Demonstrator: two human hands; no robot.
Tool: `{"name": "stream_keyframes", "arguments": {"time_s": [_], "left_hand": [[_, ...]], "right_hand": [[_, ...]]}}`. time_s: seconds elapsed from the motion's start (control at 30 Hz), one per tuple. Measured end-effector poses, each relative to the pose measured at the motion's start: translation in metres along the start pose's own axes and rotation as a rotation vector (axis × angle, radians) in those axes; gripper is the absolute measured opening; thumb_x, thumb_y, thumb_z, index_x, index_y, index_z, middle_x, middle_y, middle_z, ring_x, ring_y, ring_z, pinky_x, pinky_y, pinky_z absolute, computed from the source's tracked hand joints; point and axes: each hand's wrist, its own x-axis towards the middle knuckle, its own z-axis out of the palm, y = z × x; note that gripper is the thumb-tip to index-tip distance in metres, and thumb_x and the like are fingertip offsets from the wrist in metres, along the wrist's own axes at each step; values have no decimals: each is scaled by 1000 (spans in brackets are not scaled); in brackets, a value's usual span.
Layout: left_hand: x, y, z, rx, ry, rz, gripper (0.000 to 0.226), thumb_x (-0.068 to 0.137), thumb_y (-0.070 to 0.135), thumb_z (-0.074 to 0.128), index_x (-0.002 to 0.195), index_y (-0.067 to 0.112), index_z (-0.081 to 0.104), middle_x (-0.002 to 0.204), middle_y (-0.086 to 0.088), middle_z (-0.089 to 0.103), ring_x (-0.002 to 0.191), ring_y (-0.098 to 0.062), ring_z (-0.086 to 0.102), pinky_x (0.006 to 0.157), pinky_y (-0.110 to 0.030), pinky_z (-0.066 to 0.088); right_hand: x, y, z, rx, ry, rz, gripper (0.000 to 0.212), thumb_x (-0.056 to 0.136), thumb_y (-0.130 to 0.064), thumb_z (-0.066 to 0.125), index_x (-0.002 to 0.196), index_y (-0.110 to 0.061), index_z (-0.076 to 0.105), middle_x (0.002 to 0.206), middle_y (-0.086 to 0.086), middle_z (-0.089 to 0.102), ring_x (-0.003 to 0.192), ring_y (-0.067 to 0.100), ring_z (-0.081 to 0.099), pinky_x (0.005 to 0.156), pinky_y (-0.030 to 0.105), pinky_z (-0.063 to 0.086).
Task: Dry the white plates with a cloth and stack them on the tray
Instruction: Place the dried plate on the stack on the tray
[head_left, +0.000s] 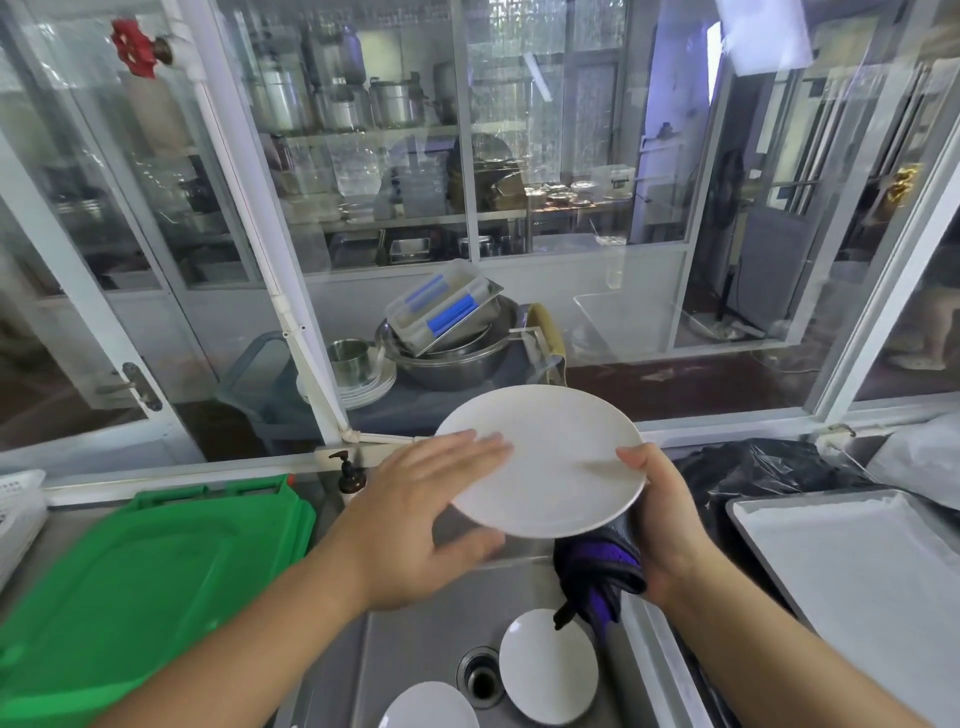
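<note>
Overhead, held above the sink (415, 639): white plate (545, 457), tilted, between both hands. Left hand (415, 525) flat-fingered across plate's left face, thumb beneath rim. Right hand (660, 519) gripping right rim, thumb on top, fingers underneath pinching dark cloth (597, 577) against plate's underside. Tray (857, 561) on worktop at right. Down in sink, two smaller plates (548, 667).

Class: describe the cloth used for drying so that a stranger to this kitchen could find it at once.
Start at the steel sink in the middle. Above it two hands hold a white plate. The cloth hangs bunched under that plate's right edge, gripped by the right hand: dark with purple, the only fabric among white dishes.
</note>
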Motion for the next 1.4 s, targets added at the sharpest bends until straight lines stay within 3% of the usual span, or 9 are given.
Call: {"name": "stream_keyframes", "arguments": {"time_s": [0.1,0.23,0.33,0.43,0.6,0.77,1.03,1.13,1.4], "left_hand": [[5,10,14,-433,254,-394,56,99,58,52,153,43,46,148,35,47,140,9,44,112,-20,37],[25,28,38,-947,302,-873,28,108,38,55,134,38,66,125,23,70,123,-5,63,92,-23,48],[38,41,51,-1190,299,-1011,30,107,30,55,99,37,83,101,4,81,86,-14,76,64,-28,58],[45,51,64,-1300,270,-1083,31,106,19,56,96,26,84,99,-6,82,78,-20,79,59,-34,62],[54,60,91,-1408,225,-1119,24,102,6,58,113,11,78,107,-14,81,82,-24,79,61,-33,62],[66,71,112,-1424,166,-1085,26,102,4,57,119,12,75,110,-13,80,83,-22,78,65,-34,63],[94,105,146,-1426,-52,-977,24,105,6,56,120,11,73,106,-12,81,97,-31,75,61,-34,62],[102,124,160,-1474,-141,-936,22,105,6,56,116,12,74,104,-12,81,87,-27,79,61,-33,62],[113,186,207,-1525,-422,-867,23,104,9,58,119,12,75,107,-13,81,90,-26,80,64,-35,63]], "right_hand": [[1,-4,-15,6,-25,-5,51,73,-39,64,113,-11,81,123,28,72,100,47,74,83,55,62],[-1,-9,-36,-22,-52,-16,53,71,-39,65,114,-13,80,121,27,73,101,46,74,80,54,62],[-6,-16,-52,-36,-55,-22,55,65,-41,70,111,-13,82,117,26,75,98,44,76,74,50,63],[-14,-23,-69,-44,-42,1,57,58,-40,73,107,-13,83,113,26,76,94,43,77,69,47,63],[-27,-33,-101,-103,117,32,39,71,-41,73,96,-14,85,106,25,78,87,42,78,62,47,62],[-40,-40,-137,-197,345,-17,35,92,-35,76,119,-12,75,110,21,79,92,43,78,65,46,63],[-91,-47,-187,-305,685,-119,29,86,-25,79,110,-10,74,91,14,81,78,33,79,61,39,62],[-121,-51,-205,-294,812,-131,19,83,-21,74,97,-8,75,79,13,79,65,29,76,58,39,62],[-209,-40,-248,-282,1024,-233,17,81,-17,74,94,-7,72,83,17,78,67,29,74,66,42,60]]}}
